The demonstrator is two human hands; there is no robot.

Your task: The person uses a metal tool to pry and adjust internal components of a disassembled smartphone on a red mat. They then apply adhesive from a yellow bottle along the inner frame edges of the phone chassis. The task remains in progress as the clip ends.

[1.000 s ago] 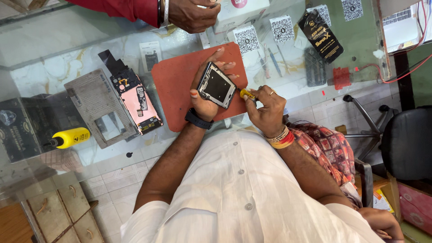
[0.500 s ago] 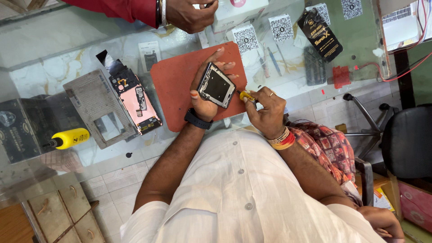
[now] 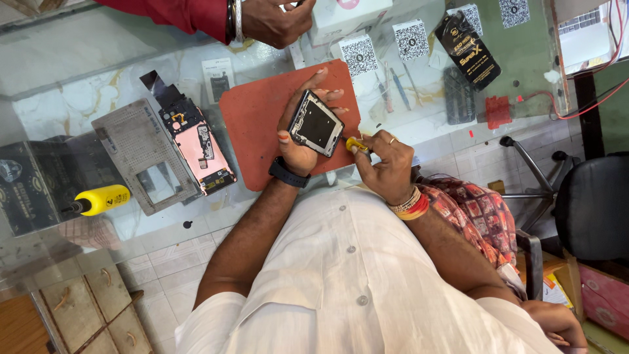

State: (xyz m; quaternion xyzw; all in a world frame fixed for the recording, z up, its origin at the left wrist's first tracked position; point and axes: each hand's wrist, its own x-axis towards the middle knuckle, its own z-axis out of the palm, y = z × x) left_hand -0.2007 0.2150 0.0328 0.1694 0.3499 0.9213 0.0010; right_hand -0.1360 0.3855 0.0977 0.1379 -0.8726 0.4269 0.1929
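My left hand (image 3: 303, 134) is wrapped around an opened phone frame (image 3: 316, 124), thumb along one long edge and fingers curled over the far side, holding it tilted just above the red work mat (image 3: 252, 124). My right hand (image 3: 385, 165) is closed in a pinch around a small yellow-handled screwdriver (image 3: 357, 144), its tip meeting the frame's lower corner. The frame is a dark rectangle with rounded corners and a pale metal rim; its inner face is mostly black and flat, and finer detail is too small to make out.

To the left of the mat lies a grey perforated tray (image 3: 144, 157) with a clear window in it; what the window shows I cannot tell. A pink phone back (image 3: 200, 147) with exposed boards rests against the tray's right edge. Further left a yellow-handled tool (image 3: 101, 199) lies beside a dark box (image 3: 29, 187). Beyond the mat are small white cards with square black patterns (image 3: 360, 56), a black packet (image 3: 468, 49), thin tools (image 3: 396, 78) and a small red piece (image 3: 498, 111).

All this sits on a glass counter (image 3: 78, 85) with pale marbled surface beneath. Another person's hand (image 3: 275, 19), in a red sleeve, reaches over the far edge. A black office chair (image 3: 593, 206) stands to my right on the floor.
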